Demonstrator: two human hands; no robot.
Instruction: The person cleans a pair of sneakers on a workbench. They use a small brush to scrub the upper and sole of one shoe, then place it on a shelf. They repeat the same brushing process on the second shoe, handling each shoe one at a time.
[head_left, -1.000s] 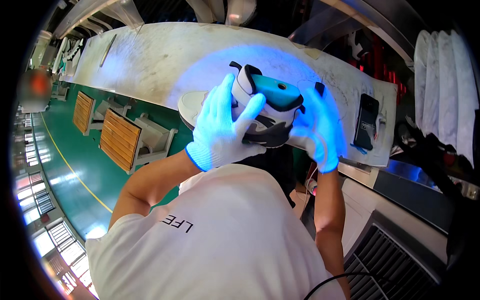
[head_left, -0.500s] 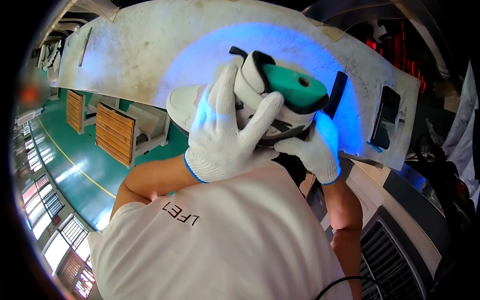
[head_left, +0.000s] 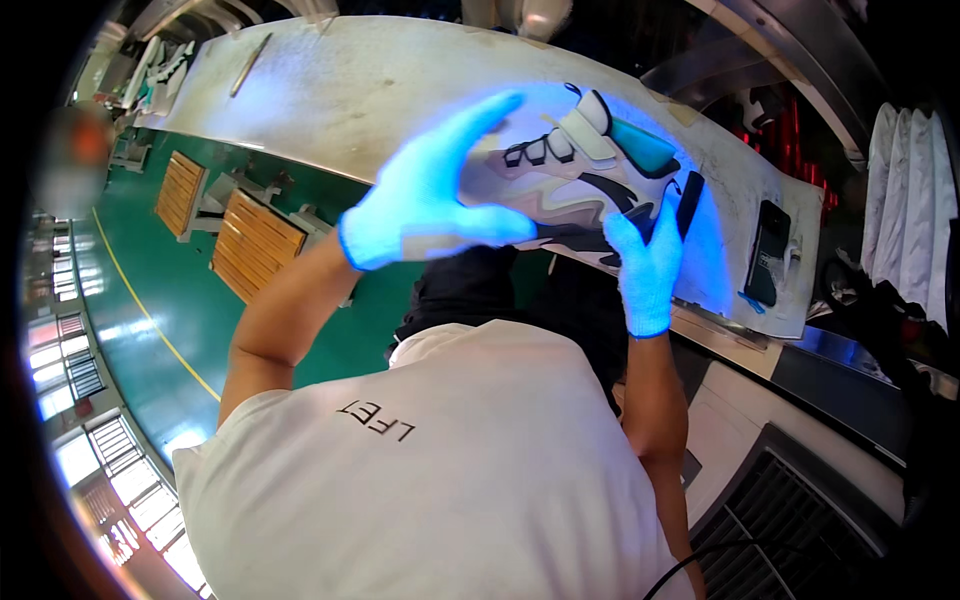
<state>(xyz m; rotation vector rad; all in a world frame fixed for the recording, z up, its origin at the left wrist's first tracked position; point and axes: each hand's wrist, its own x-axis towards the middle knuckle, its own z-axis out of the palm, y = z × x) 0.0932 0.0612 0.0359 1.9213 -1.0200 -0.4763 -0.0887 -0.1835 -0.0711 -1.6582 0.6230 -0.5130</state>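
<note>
A grey, white and black sneaker [head_left: 565,175] with a teal heel collar lies on its side in the air above the workbench [head_left: 350,90], lit by blue light. My left hand [head_left: 430,205], in a white glove, cups the toe end with the fingers stretched along it and the thumb against the shoe's side. My right hand [head_left: 645,265], also gloved, grips the sole near the heel from below. The sneaker's toe is hidden behind my left hand.
A black phone [head_left: 768,252] and a dark flat tool [head_left: 690,200] lie on the bench at the right. Wooden slatted crates [head_left: 255,245] stand on the green floor at the left. White cloth [head_left: 905,215] hangs at the far right; a vent grille [head_left: 800,530] is at the lower right.
The sneaker has been turned from heel-up to lying sideways, its side now facing me. My left hand slid from over its top to the toe end; my right stays under the heel.
</note>
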